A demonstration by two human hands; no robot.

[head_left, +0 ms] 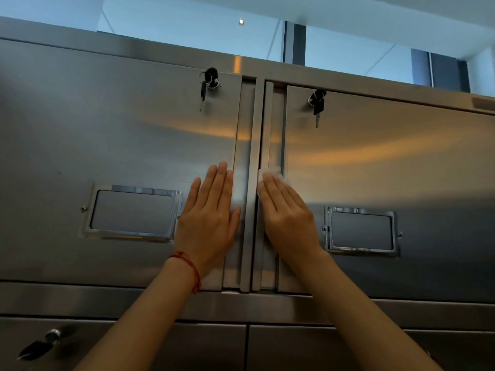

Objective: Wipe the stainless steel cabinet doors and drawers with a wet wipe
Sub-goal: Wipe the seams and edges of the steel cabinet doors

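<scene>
Two flat hands meet the brushed stainless steel cabinet doors (120, 135). Your left hand (211, 218), red string bracelet (187, 266) at its wrist, rests with fingers straight and together on the left door. Just right of it, your right hand (286, 215) presses the white wet wipe (272, 172), showing beyond its fingertips, against the right door's edge strip.

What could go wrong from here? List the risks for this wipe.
1. The wipe sits under the flat right hand at the recessed handle strip by the door gap; it may snag or bunch on that edge.
2. Sweeping upward could knock the keys hanging from the right door.
3. The bare left hand presses the left door and may leave prints on the steel.
</scene>
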